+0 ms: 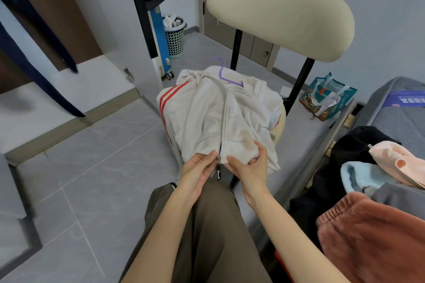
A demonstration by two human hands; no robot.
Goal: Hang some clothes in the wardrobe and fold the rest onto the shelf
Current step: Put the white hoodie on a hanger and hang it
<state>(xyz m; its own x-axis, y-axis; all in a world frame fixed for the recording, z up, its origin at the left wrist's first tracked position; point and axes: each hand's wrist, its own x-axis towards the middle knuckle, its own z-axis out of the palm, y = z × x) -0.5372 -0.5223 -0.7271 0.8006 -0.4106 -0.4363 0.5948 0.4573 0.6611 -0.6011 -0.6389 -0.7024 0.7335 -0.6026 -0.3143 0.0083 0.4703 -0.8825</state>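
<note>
Head view: bedroom w/ grey tile floor, open wardrobe at left w/ dark garments hanging inside, grey doors at the back. A chair w/ cream padded backrest and black legs stands in the middle. Draped over its seat is a white zip jacket w/ red stripes on the sleeve, already on a purple hanger whose hook pokes out at the collar. Zip is closed most of the way down; the slider w/ black pull tab sits at the hem, nearest the camera. Left hand pinches the hem fabric just left of the slider, fingers narrow on the cloth. Right hand grips the bunched hem on the other side, thumb on top, fingers curled under. Person's olive trousers fill the bottom centre. At right, a bed carries a pile of clothes: rust-coloured piece, light blue one, peach one, black one. Behind the chair, a teal bag on the floor; further back a mesh laundry basket beside a blue suitcase.
</note>
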